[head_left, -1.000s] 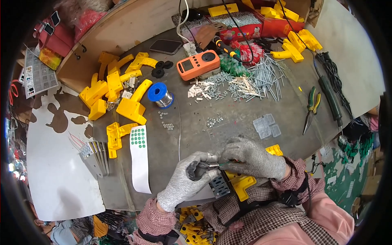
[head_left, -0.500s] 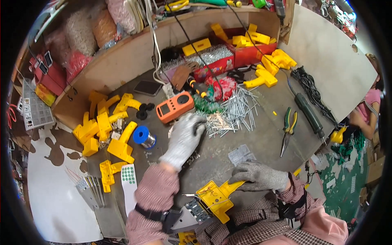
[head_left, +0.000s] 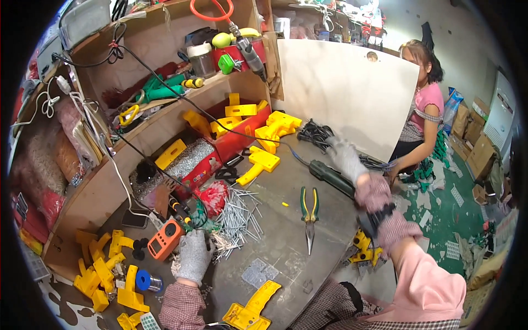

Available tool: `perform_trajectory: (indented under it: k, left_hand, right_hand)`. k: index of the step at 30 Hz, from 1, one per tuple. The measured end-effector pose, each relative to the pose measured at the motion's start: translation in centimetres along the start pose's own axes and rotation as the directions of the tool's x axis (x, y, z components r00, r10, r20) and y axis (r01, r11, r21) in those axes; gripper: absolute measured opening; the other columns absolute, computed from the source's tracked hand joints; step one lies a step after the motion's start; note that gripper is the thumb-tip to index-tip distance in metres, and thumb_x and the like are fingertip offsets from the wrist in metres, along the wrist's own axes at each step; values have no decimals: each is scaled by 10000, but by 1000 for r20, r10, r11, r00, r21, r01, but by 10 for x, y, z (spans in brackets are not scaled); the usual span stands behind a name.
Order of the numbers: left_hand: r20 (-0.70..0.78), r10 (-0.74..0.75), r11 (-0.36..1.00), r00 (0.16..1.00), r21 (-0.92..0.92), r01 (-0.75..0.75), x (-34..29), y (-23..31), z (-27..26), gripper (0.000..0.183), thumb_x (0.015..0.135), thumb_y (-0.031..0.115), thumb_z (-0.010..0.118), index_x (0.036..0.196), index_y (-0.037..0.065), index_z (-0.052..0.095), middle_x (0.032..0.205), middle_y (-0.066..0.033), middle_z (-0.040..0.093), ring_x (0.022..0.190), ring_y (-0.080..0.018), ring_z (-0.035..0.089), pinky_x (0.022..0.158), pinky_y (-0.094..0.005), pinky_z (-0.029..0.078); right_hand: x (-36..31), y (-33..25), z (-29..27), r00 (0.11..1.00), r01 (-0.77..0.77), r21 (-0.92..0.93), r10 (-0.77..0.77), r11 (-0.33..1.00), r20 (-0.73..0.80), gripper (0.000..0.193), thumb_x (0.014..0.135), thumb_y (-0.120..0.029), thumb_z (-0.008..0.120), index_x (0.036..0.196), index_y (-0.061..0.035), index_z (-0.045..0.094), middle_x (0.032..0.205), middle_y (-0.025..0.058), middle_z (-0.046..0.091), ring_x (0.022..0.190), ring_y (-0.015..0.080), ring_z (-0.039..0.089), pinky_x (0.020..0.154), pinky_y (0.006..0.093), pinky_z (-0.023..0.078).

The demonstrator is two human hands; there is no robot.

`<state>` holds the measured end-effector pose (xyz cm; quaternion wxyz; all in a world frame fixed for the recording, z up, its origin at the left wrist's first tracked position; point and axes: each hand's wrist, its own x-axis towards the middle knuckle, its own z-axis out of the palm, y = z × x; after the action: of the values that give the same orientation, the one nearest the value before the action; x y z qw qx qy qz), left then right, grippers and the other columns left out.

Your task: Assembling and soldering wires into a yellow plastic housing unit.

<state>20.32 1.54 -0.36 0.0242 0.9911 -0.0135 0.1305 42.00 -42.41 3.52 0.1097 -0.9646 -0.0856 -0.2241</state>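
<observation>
Workbench (head_left: 278, 225) layout: left hand (head_left: 193, 257) between plug-in meter (head_left: 165, 240), left, and screws (head_left: 237, 219), right; needle-nose pliers (head_left: 310, 219) farther right, before the corded tool (head_left: 330, 179); right hand (head_left: 345, 157) just behind that, beside the cable coil (head_left: 314, 135); plastic housing (head_left: 250, 311) foremost.

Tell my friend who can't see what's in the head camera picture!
A person's gloved left hand is at small white parts beside an orange meter on a grey worktable; the right hand, gloved too but blurred, is by a coiled black cable. Yellow plastic pieces, metal rods and pliers lie there too.
</observation>
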Motion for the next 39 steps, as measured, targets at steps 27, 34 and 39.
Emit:
perform_trajectory:
  k: [27, 34, 39]
  left_hand:
    - [-214, -437, 759, 874, -608, 231, -154, -2, -63, 142, 956, 25, 578, 1069, 10, 663, 1000, -47, 615, 924, -142, 588, 859, -272, 469]
    - [235, -751, 58, 617, -908, 415, -214, 32, -71, 190, 968, 162, 641, 1092, 20, 632, 911, -43, 615, 759, -100, 569, 732, -257, 473]
    - [114, -808, 209, 577, -862, 463, -261, 82, -54, 152, 981, 141, 596, 1056, 10, 615, 1034, -79, 616, 918, -165, 608, 880, -324, 491]
  right_hand:
    - [-76, -144, 15, 968, 229, 195, -243, 954, 54, 579, 966, -274, 599, 1425, 31, 422, 1334, 258, 524, 1188, 399, 562, 992, 496, 469]
    - [-145, -89, -65, 761, 421, 40, -376, 906, 528, 315, 923, -234, 649, 1144, -30, 556, 889, 220, 635, 878, 396, 665, 773, 460, 539]
    - [-156, -79, -73, 715, -258, 512, -195, 819, 672, 590, 900, -106, 621, 1456, -56, 428, 973, 163, 696, 806, 190, 697, 679, 323, 554]
